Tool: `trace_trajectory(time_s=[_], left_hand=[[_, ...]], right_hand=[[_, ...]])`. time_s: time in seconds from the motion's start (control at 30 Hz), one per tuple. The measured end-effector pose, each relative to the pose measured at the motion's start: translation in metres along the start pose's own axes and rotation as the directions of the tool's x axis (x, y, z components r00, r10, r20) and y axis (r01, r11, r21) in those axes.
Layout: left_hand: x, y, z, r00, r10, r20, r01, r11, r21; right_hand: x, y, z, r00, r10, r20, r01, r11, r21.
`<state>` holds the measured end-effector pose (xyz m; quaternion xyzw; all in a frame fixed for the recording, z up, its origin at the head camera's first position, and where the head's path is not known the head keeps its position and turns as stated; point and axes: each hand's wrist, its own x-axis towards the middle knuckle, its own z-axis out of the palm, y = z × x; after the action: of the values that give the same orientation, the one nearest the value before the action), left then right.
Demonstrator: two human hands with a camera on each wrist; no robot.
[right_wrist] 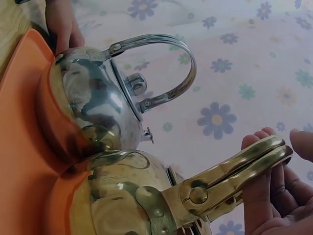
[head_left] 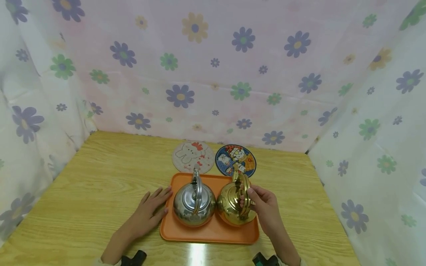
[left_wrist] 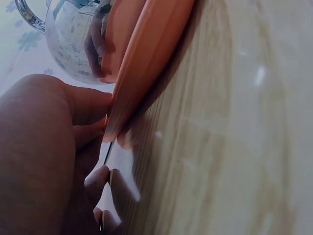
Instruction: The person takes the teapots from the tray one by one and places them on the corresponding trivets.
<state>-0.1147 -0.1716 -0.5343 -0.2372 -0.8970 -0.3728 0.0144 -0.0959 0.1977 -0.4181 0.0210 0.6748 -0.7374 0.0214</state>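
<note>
A silver kettle (head_left: 189,212) and a gold kettle (head_left: 229,208) stand side by side on an orange tray (head_left: 209,235), spouts towards the back wall. My right hand (head_left: 267,208) holds the gold kettle's raised handle (right_wrist: 230,171); its fingers are hooked through underneath, and the thumb is close to the top of the loop. At the tray's left edge rests my left hand (head_left: 151,210), fingers extended and spread. In the left wrist view, the thumb (left_wrist: 90,104) touches the tray's rim, with the other fingertips low by the table. The silver kettle's handle stands up untouched.
Two round mats lie behind the tray: a pale one with a bear drawing (head_left: 191,157) and a dark blue cartoon one (head_left: 244,157). The wooden table (head_left: 110,177) is enclosed by flowered curtains (head_left: 213,74) at the back and both sides.
</note>
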Motion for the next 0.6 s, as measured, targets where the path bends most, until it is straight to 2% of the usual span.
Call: trace_trajectory(time_s=[0.27,0.47,0.6], left_hand=[[-0.0002,-0.0003,0.0024,0.999,0.007,-0.033,-0.007,1.000,0.007],[-0.0014,-0.0003,0.0048,0.999,-0.006,-0.052,0.007,1.000,0.010],[-0.0009,-0.0007,0.0068,0.998,-0.001,-0.069,0.002,1.000,0.016]], right_hand=[[0.0000,0.0007,0.0018,1.000,0.010,-0.020,-0.011,1.000,-0.011],[-0.0005,0.0012,0.0032,0.999,-0.032,-0.007,0.032,0.999,-0.009],[-0.0002,0.0020,0.0056,0.998,-0.047,-0.034,0.047,0.999,-0.001]])
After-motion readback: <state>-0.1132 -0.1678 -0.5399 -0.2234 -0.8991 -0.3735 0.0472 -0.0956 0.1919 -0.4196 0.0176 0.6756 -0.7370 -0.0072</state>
